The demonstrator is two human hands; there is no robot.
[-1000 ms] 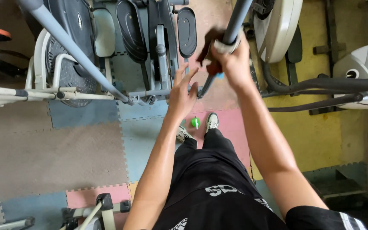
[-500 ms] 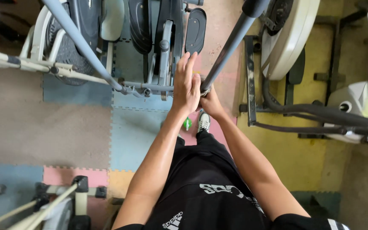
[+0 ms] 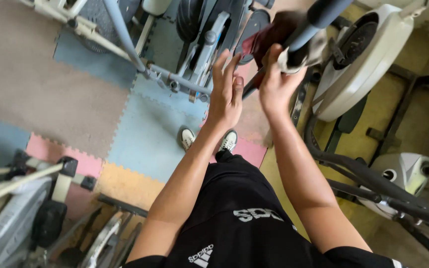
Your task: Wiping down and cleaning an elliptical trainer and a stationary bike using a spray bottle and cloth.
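My right hand (image 3: 274,85) is closed on a cloth (image 3: 295,53), white with a dark red part (image 3: 264,38), wrapped round the grey handle bar (image 3: 323,11) of an exercise machine. Just left of that, my left hand (image 3: 226,94) is held flat with its fingers straight and holds nothing. It lies close against the lower stretch of the same bar. I cannot tell whether it touches the bar. Both forearms reach forward over my black shorts.
The machine's white flywheel cover (image 3: 368,54) sits right of my hands. More grey frames and pedals (image 3: 199,44) stand ahead. Another machine (image 3: 21,213) is at lower left and a white one (image 3: 403,168) at right. My shoes (image 3: 187,138) rest on coloured foam mats (image 3: 145,134).
Half a second ago both hands were together low on the bar. My right hand has since slid up the bar with the cloth, while my left hand stays flat beside the bar.
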